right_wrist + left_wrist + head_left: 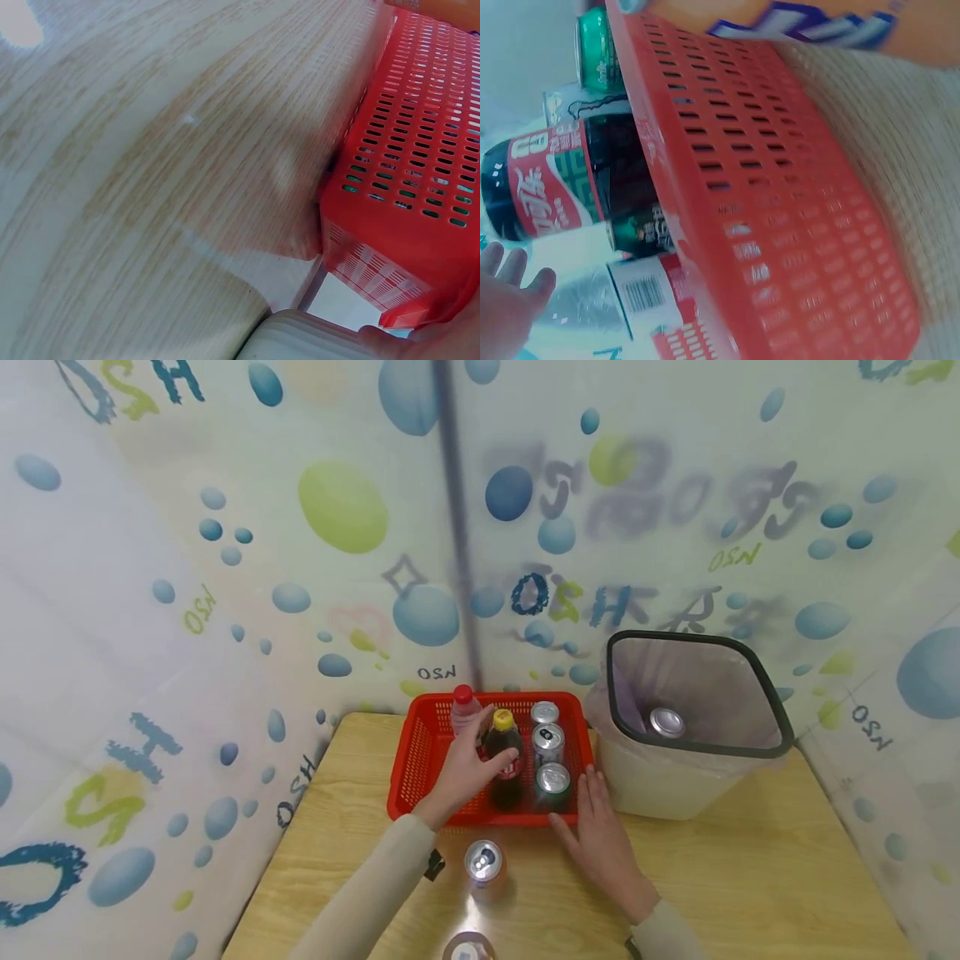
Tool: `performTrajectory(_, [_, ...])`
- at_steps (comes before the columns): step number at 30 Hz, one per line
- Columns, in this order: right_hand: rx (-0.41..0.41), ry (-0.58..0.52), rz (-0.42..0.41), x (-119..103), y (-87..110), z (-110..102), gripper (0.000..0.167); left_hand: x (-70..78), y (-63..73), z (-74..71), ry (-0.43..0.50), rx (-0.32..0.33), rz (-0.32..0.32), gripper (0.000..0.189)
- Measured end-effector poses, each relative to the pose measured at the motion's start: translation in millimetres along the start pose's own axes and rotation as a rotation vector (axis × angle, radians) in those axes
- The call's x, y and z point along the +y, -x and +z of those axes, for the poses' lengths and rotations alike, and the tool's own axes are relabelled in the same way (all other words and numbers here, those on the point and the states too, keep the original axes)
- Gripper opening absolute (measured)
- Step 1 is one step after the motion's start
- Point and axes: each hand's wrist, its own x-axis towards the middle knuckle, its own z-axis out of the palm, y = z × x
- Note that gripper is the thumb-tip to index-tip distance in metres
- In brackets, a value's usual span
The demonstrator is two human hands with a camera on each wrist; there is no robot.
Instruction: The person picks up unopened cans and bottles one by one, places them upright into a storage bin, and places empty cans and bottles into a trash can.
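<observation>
A cola bottle (504,756) with a yellow cap and red label stands in the red plastic basket (427,700). My left hand (467,768) reaches over the basket beside it, thumb and fingers spread around its near side; the left wrist view shows the fingers (514,266) apart from the bottle. Behind that hand is a clear bottle (463,706) with a red cap. Three cans, one of them a green can (553,779), line the basket's right side. My right hand (603,839) touches the basket's front right corner, fingers straight along the side.
Right of the basket stands a lined bin (652,777) with a black rim and a can (667,722) inside. On the wooden table (750,852), an orange can (485,862) stands before the basket. Another round-topped container (468,947) is cut off at the bottom edge.
</observation>
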Motion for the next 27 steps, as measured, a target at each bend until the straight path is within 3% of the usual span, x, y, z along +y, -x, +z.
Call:
performTrajectory(3, [0.003, -0.007, -0.003, 0, 0.2, 0, 0.09, -3.0, 8.0, -7.2, -0.028, 0.028, 0.048, 0.076])
performTrajectory(11, [0.058, -0.003, -0.047, 2, -0.1, 3, 0.088, -14.8, 27.7, -29.8, -0.122, 0.114, 0.26, 0.062])
performTrajectory(23, [0.071, 0.0, -0.054, 2, 4.2, -1, 0.087, -52.2, 53.9, -49.1, -0.253, 0.244, 0.3, 0.045])
performTrajectory(27, [0.154, -0.01, -0.132, 0, 10.6, -3, 0.084, -61.4, 61.3, -54.6, -0.258, 0.273, 0.269, 0.045])
